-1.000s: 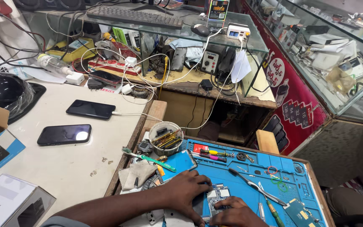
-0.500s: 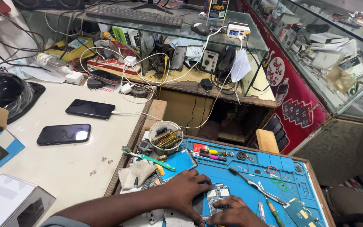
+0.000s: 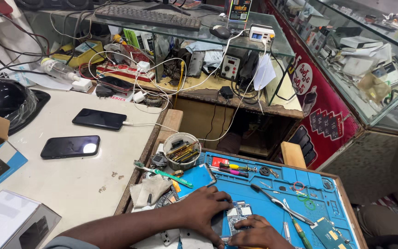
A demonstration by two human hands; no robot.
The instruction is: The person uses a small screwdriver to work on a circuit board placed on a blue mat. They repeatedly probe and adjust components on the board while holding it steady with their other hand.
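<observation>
My left hand point(image 3: 204, 210) lies flat on the blue repair mat point(image 3: 272, 193), its fingers pressing the side of an opened phone point(image 3: 237, 216) with its circuit board showing. My right hand point(image 3: 256, 234) rests on the phone's lower end at the frame's bottom edge, fingers bent over it. I cannot tell whether a small tool is in that hand. Tweezers point(image 3: 272, 199) lie on the mat just right of the hands, and screwdrivers point(image 3: 233, 169) lie above them.
A round tub of tools point(image 3: 181, 151) and a green toothbrush point(image 3: 164, 174) sit left of the mat. Two dark phones point(image 3: 70, 146) point(image 3: 100, 119) lie on the white counter at left, with cardboard boxes point(image 3: 5, 221) and a black helmet point(image 3: 1, 99). A glass shelf holds a keyboard point(image 3: 148, 17).
</observation>
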